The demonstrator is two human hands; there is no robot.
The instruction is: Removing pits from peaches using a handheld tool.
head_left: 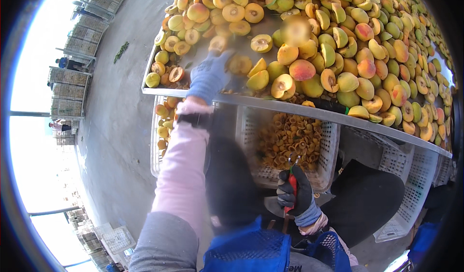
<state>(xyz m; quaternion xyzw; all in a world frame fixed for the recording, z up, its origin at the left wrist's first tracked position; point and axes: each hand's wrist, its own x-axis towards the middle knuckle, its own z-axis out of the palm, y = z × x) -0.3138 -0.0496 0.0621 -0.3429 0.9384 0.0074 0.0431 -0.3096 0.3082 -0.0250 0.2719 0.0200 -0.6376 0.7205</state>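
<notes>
My left hand, in a light blue knitted glove, stretches over the near left part of a metal-edged table. Its blurred fingertips are at a yellow peach half; whether they grip it is unclear. My right hand, in a grey-black coated glove, is closed round a red-handled tool with a forked metal tip pointing up. That hand is low, over my lap, in front of a white plastic crate of small orange-brown cup-shaped pieces. Another peach half lies cut side up to the right of my left hand.
Heaped whole and halved peaches cover most of the table. Beneath its left end, a second crate holds peaches. An additional white crate stands at the right. Stacked crates and people are far off left across the concrete floor.
</notes>
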